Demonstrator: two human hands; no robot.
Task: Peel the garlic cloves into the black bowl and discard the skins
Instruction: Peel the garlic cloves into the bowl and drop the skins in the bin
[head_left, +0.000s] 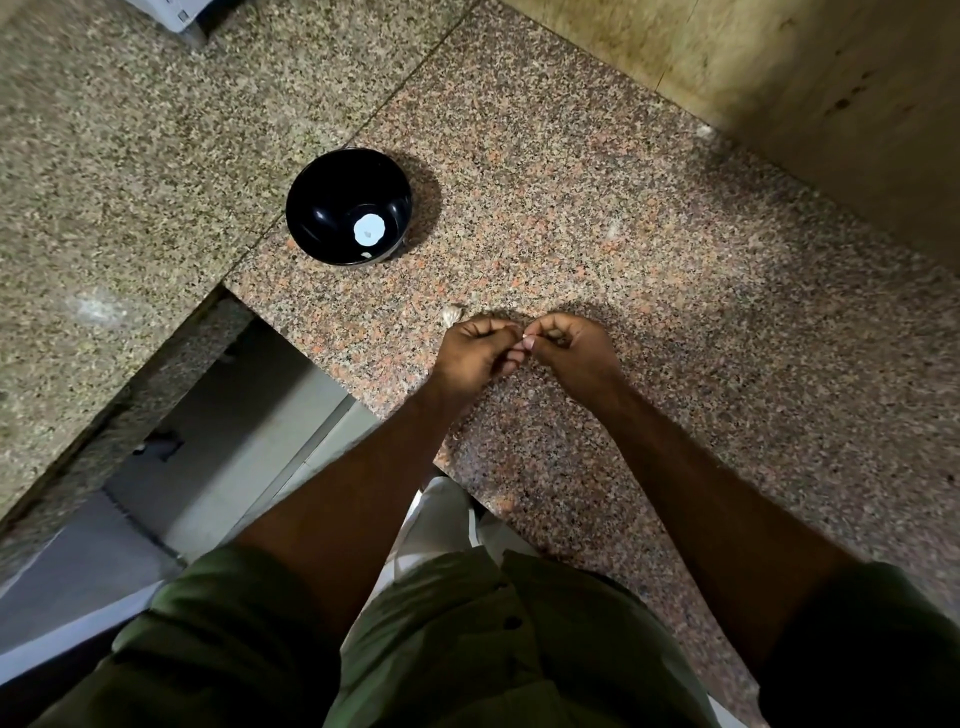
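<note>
A speckled granite surface (649, 218) in pink, grey and black fills most of the view, lit from above so that soft shadows fall on it. A thin seam runs diagonally across it toward the far edge, and the slab (114, 171) to the left of that seam looks greyer and greener. Along the right edge rises a stained, yellowish wall (810, 67). Below the surface's near-left edge, a grey floor (218, 441) shows.
</note>
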